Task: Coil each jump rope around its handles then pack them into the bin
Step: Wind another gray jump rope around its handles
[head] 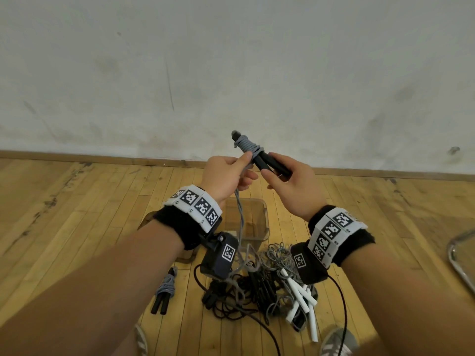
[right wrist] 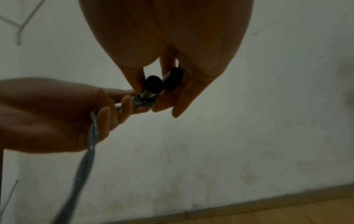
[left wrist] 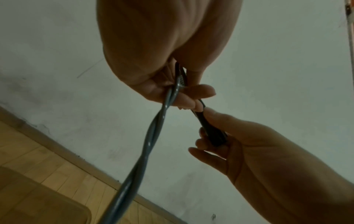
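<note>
On the wooden floor, a clear bin is seen behind a tangled rope pile. Two black handles are clasped in the right hand; the grey rope is pinched by the left hand beside its coils.

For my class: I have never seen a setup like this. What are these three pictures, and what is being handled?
No machine: a person wears three cameras. The head view looks down at both arms; each wrist view looks along one hand. The right hand grips two black jump-rope handles, partly wound with grey rope. The left hand pinches the loose twisted grey rope. On the wooden floor lie a clear plastic bin, a tangled pile of ropes and one coiled grey rope with black handles.
</note>
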A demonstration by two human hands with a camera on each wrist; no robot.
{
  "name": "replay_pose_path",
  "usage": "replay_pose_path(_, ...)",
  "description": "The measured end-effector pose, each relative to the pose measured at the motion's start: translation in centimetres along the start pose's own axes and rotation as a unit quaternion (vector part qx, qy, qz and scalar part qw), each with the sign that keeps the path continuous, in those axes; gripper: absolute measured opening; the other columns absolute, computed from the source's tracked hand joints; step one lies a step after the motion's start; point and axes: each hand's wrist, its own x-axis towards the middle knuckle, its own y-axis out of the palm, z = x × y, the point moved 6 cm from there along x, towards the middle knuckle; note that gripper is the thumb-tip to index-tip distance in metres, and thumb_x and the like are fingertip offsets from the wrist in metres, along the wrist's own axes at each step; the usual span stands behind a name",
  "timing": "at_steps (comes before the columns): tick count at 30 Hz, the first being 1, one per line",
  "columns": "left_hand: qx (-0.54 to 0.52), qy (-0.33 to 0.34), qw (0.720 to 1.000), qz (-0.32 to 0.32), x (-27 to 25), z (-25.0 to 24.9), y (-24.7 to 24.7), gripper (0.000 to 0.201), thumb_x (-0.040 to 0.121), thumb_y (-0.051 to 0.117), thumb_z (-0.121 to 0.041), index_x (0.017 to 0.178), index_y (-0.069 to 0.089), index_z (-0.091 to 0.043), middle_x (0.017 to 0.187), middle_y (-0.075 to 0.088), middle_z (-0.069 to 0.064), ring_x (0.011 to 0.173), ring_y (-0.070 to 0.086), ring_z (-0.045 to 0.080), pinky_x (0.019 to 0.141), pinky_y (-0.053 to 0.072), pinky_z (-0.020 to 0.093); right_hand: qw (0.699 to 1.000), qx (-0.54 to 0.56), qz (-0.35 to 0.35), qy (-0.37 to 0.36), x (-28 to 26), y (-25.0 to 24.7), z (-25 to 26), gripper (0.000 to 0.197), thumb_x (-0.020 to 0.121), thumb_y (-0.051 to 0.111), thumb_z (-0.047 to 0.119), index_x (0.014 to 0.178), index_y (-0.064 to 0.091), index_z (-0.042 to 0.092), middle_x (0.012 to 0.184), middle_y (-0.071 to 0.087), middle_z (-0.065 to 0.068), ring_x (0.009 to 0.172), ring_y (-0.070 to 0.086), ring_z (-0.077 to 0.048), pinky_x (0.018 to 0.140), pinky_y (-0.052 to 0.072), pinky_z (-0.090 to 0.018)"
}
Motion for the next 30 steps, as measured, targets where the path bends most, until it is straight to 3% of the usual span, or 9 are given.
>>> replay_pose_path(3,0.004,-0.006,1.0,0.017,-0.1,-0.1,0.4,0.03,0.103,0.06,-0.031,0.105,0.074,-0.004,0.082,0.077,0.014,0.053,0.063,0.009,0.056,0.057,0.023,0.997,-0.07,-0.036,-0.021,-0.1,-0.4,0.2,0.054,0.094,0.071,0.033,0.144,0.056,0.019,0.114,0.068,0.012,0.098,0.066,-0.007,0.089,0.052,-0.024)
replay_pose_path(6,0.007,-0.007,1.0,0.025,-0.1,-0.2,0.4,0.034,0.101,0.062,-0.036,0.105,0.075,-0.005,0.082,0.077,0.014,0.052,0.062,0.009,0.054,0.055,0.023,0.994,-0.086,-0.06,-0.035,-0.2,-0.5,0.9,0.052,0.091,0.074,0.031,0.14,0.058,0.022,0.111,0.069,0.011,0.093,0.064,-0.004,0.084,0.048,-0.018)
replay_pose_path(11,0.019,0.015,1.0,0.005,-0.2,-0.5,-0.1,0.04,0.092,0.07,-0.049,0.097,0.08,-0.011,0.068,0.073,0.005,0.045,0.049,0.009,0.048,0.045,0.02,0.995,-0.08,-0.046,-0.028,-0.5,0.1,1.3,0.044,0.086,0.08,0.033,0.118,0.05,0.03,0.097,0.066,0.014,0.076,0.068,-0.005,0.066,0.055,-0.02)
replay_pose_path(14,0.027,0.037,0.999,0.029,-0.4,-0.9,0.1,0.034,0.093,0.069,-0.047,0.098,0.081,-0.016,0.066,0.071,0.0,0.047,0.045,0.01,0.05,0.042,0.021,0.997,0.07,0.01,0.024,-0.3,0.4,0.9,0.051,0.089,0.077,0.019,0.123,0.041,0.03,0.105,0.07,-0.003,0.078,0.074,-0.017,0.072,0.063,-0.031)
replay_pose_path(17,0.033,0.044,0.998,0.038,-0.3,-0.9,0.2,0.035,0.095,0.068,-0.045,0.096,0.081,-0.013,0.065,0.069,0.0,0.053,0.053,0.011,0.06,0.051,0.024,0.982,0.159,0.082,0.063,-0.5,0.9,0.7,0.06,0.096,0.067,0.008,0.141,0.036,0.031,0.104,0.074,-0.014,0.081,0.077,-0.026,0.073,0.064,-0.036)
replay_pose_path(19,0.064,0.045,0.997,0.019,0.0,-0.6,0.0,0.045,0.094,0.066,-0.052,0.09,0.081,-0.009,0.062,0.066,0.001,0.06,0.057,0.014,0.078,0.057,0.039,0.987,0.13,0.086,0.029,-0.5,1.0,1.0,0.059,0.098,0.064,0.007,0.146,0.038,0.028,0.105,0.073,-0.012,0.08,0.076,-0.023,0.069,0.063,-0.035)
replay_pose_path(21,0.097,0.043,0.994,0.005,0.2,-0.4,-0.1,0.044,0.094,0.064,-0.056,0.081,0.081,-0.017,0.058,0.064,-0.001,0.06,0.055,0.013,0.082,0.055,0.039,0.995,0.085,0.062,0.0,-0.2,0.9,0.8,0.059,0.098,0.063,0.008,0.149,0.04,0.026,0.11,0.07,-0.007,0.081,0.074,-0.019,0.066,0.062,-0.033)
replay_pose_path(23,0.092,0.032,0.995,0.008,0.3,-0.2,0.1,0.036,0.094,0.064,-0.055,0.084,0.08,-0.024,0.056,0.065,-0.003,0.059,0.058,0.012,0.078,0.056,0.039,0.999,0.029,0.037,-0.018,0.1,0.7,0.3,0.062,0.098,0.063,0.01,0.151,0.039,0.03,0.111,0.068,-0.003,0.077,0.071,-0.016,0.064,0.061,-0.032)
replay_pose_path(30,0.033,-0.006,0.998,0.048,0.2,0.1,0.8,0.043,0.106,0.049,-0.042,0.106,0.074,-0.007,0.057,0.063,0.002,0.039,0.049,0.011,0.048,0.047,0.024,0.99,-0.131,0.003,-0.049,0.2,0.4,0.3,0.059,0.1,0.057,0.017,0.149,0.033,0.038,0.092,0.067,0.003,0.067,0.063,-0.01,0.056,0.048,-0.029)
